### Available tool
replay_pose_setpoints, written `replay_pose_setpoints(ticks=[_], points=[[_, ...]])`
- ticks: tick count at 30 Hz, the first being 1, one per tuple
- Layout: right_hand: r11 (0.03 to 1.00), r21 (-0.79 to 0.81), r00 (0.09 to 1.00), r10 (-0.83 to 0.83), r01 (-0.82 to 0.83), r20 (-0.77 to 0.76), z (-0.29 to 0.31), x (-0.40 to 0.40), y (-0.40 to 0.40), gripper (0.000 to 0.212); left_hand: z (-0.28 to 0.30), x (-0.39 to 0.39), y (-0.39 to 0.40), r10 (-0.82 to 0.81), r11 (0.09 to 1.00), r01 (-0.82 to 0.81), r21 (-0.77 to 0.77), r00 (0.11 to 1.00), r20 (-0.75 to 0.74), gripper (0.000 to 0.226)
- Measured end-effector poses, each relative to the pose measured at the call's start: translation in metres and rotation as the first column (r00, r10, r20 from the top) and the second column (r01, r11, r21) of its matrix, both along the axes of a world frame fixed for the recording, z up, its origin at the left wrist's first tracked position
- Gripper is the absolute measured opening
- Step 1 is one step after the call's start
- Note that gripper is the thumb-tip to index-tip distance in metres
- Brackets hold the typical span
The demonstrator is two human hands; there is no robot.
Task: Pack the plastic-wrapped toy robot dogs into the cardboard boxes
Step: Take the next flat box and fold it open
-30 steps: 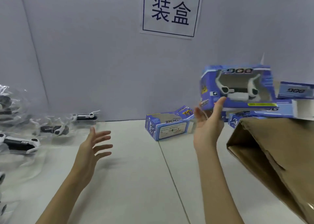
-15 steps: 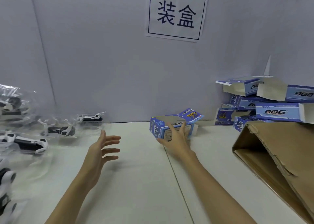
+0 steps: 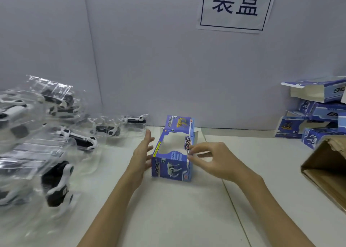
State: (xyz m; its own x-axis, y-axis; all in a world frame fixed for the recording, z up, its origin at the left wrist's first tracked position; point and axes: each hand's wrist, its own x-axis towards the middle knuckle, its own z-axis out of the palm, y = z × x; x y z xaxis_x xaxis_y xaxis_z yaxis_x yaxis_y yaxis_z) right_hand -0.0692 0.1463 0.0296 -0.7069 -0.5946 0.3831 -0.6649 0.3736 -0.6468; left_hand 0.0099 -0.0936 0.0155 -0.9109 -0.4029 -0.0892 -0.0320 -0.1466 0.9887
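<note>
An empty blue window box [image 3: 173, 162] marked DOG stands on the white table [image 3: 179, 209] in the middle, its far end flap raised. My left hand [image 3: 141, 156] lies flat against the box's left side with straight fingers. My right hand [image 3: 209, 159] pinches the box's near right top corner between thumb and fingers. Several plastic-wrapped black and white toy robot dogs [image 3: 56, 183] lie piled at the left, more dogs [image 3: 104, 129] further back along the wall.
A stack of several blue DOG boxes [image 3: 316, 121] stands at the right against the grey wall. A large brown carton [image 3: 329, 172] lies open on its side at the right edge. A paper sign [image 3: 236, 7] hangs on the wall.
My right hand set a filled box on the right stack, reached for the empty box and drew it toward me, turning it lengthwise. My left hand moved right onto its side.
</note>
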Motion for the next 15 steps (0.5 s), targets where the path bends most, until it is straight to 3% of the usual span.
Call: replay_pose_setpoints(ticks=[3, 5, 6, 8, 9, 11, 15], points=[[0.983, -0.169, 0.996, -0.055, 0.067, 0.073, 0.01, 0.009, -0.014, 0.039, -0.001, 0.006, -0.004, -0.113, 0.991, 0.118, -0.069, 0.992, 0.063, 0.049], [0.912, -0.336, 0.967, -0.179, 0.233, 0.183, 0.004, 0.01, -0.022, 0.024, -0.004, 0.006, -0.002, -0.11, 0.989, 0.118, -0.087, 0.99, 0.093, 0.042], [0.873, -0.343, 0.933, -0.283, 0.346, 0.222, 0.0, 0.008, -0.024, 0.021, -0.005, 0.006, 0.001, -0.123, 0.989, 0.13, -0.072, 0.987, 0.102, 0.038], [0.844, -0.239, 0.854, -0.389, 0.48, 0.345, -0.011, 0.007, -0.027, 0.048, -0.004, 0.004, 0.006, -0.181, 0.983, 0.184, -0.021, 0.977, 0.111, 0.031], [0.852, -0.225, 0.829, -0.343, 0.472, 0.441, -0.018, 0.005, -0.028, 0.059, -0.004, 0.002, 0.009, -0.214, 0.977, 0.214, 0.007, 0.971, 0.106, 0.03], [0.844, -0.341, 0.784, -0.141, 0.415, 0.604, -0.022, 0.009, -0.033, 0.059, -0.004, 0.001, 0.013, -0.261, 0.965, 0.258, 0.047, 0.962, 0.078, 0.035], [0.748, -0.546, 0.788, 0.05, 0.377, 0.613, -0.017, 0.018, -0.037, 0.052, -0.004, 0.005, 0.021, -0.156, 0.988, 0.156, -0.001, 0.988, -0.016, 0.064]])
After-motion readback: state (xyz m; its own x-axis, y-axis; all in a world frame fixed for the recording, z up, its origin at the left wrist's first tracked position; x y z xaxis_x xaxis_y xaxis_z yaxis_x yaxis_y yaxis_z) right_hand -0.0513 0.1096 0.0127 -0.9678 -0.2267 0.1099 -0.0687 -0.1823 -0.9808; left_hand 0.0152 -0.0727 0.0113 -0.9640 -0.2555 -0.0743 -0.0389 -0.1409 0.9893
